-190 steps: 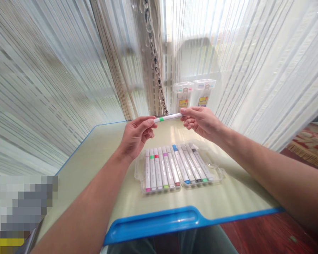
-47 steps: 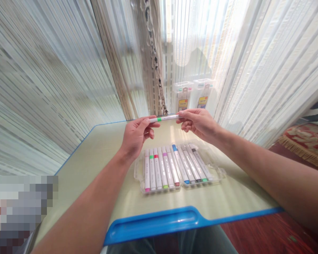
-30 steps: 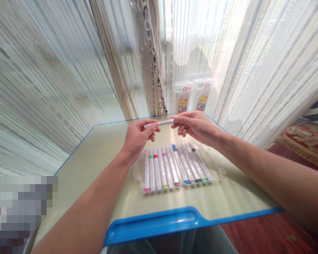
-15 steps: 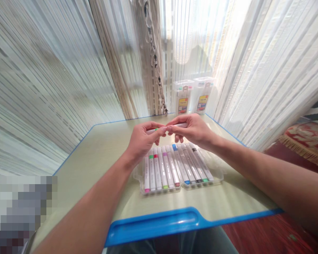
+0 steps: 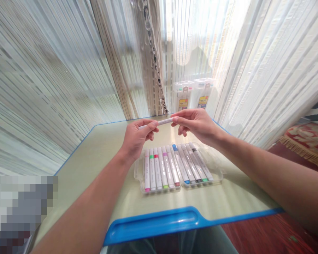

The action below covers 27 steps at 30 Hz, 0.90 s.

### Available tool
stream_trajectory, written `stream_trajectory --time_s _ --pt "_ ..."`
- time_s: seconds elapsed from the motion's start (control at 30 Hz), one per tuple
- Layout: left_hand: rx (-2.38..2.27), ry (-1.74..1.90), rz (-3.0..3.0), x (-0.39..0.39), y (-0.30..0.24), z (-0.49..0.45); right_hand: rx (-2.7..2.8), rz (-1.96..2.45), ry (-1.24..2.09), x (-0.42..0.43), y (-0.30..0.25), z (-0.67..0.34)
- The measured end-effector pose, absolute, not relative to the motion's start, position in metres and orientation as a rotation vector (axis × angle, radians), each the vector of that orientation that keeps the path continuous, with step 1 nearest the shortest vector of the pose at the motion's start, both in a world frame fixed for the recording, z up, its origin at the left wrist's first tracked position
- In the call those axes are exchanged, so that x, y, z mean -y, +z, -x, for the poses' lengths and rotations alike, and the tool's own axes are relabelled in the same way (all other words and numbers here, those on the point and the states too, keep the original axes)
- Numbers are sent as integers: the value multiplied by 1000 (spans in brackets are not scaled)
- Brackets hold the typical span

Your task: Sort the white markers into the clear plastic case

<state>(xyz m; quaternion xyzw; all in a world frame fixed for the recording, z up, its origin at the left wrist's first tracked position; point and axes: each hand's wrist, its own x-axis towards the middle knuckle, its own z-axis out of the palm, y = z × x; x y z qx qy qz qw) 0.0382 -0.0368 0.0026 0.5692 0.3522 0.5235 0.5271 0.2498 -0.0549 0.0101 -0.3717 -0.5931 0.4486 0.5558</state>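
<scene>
A white marker spans the gap between my two hands, above the table and tilted slightly up to the right. My left hand is closed around its left part, thumb on top. With thumb and fingertips, my right hand pinches the right end; its lower fingers hang curled. Below the hands lies an open clear plastic case. White markers with coloured ends stand side by side in its left half, and more markers fill the right half.
Two clear marker boxes with yellow labels stand at the table's far edge. The pale table has a blue rim with a moulded groove in front. String curtains hang behind; a patterned fringed cloth is at right.
My hands have moved apart, the right one up and right, the left one slightly left. More of the marker shows between them, and the green band seen before is out of sight.
</scene>
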Motion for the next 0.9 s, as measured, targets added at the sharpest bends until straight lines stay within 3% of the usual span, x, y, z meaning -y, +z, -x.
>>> stream_trajectory --time_s 0.3,0.9 --pt "-775 1281 -1217 33 3 -37 1302 788 1215 51 7 -254" --pt "-514 1292 -1189 41 9 -39 1358 990 1186 46 2 -253"
